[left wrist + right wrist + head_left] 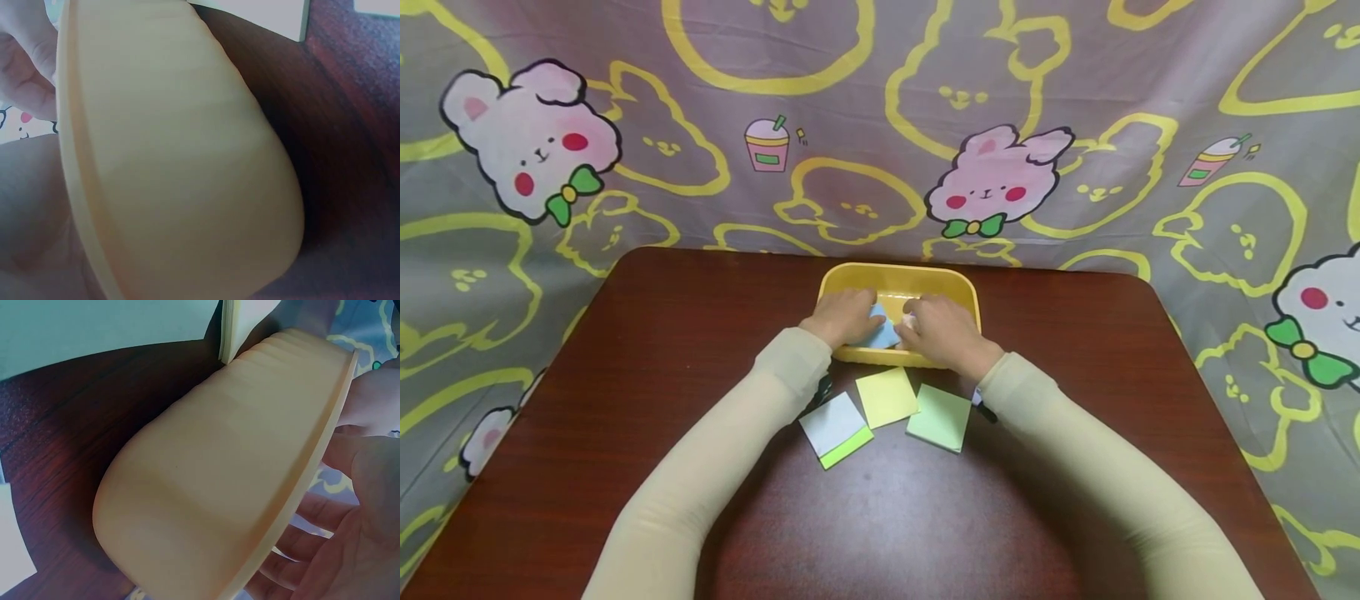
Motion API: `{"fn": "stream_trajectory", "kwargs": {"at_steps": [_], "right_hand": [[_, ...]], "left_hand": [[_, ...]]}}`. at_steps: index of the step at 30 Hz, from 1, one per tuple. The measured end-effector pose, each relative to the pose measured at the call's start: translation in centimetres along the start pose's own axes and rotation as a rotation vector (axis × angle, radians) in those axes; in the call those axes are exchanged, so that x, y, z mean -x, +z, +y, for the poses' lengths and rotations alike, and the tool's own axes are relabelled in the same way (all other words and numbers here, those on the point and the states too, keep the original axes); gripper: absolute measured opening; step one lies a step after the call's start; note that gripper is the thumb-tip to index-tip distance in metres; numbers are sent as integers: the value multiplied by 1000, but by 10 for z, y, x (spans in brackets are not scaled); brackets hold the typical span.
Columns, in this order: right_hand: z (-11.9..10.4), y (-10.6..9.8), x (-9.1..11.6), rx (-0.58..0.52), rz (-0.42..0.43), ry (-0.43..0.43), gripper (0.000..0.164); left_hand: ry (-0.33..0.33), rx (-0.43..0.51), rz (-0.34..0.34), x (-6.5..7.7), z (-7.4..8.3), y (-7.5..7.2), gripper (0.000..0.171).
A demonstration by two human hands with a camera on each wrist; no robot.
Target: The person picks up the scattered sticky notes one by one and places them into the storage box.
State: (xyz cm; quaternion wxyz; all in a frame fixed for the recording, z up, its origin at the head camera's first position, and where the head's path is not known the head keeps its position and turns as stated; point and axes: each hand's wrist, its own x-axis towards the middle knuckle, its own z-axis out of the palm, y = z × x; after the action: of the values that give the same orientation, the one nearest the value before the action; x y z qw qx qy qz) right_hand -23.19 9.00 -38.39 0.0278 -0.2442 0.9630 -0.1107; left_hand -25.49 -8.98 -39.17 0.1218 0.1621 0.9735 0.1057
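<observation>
Both hands reach into a yellow plastic bin [895,357] in the head view. My left hand [842,317] grips a light blue sticky note pad [880,335] inside it, thumb over the pad. To its right, my right hand [946,329] pinches a small pale thing [909,321], mostly covered by the fingers. From the right wrist view, the right hand's fingers [290,540] show behind the bin wall [206,456]. The left wrist view has the bin's outer wall [181,144] hiding most of the left hand.
In front of the bin lie a yellow pad [886,397], a green pad [940,418] and a pale grey-blue pad [833,422] on a bright green one [847,447]. The dark brown table [880,533] meets a patterned curtain [850,125] behind.
</observation>
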Motion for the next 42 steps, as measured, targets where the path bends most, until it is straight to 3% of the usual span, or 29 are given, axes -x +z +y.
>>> {"fn": "stream_trajectory", "kwargs": {"at_steps": [13,42], "right_hand": [[0,-1,1,-25,5,2,44],[1,-6,11,-82,52,1,46]], "left_hand": [[-12,1,-3,3,1,-2,48],[10,0,91,18,9,-9,45]]}}
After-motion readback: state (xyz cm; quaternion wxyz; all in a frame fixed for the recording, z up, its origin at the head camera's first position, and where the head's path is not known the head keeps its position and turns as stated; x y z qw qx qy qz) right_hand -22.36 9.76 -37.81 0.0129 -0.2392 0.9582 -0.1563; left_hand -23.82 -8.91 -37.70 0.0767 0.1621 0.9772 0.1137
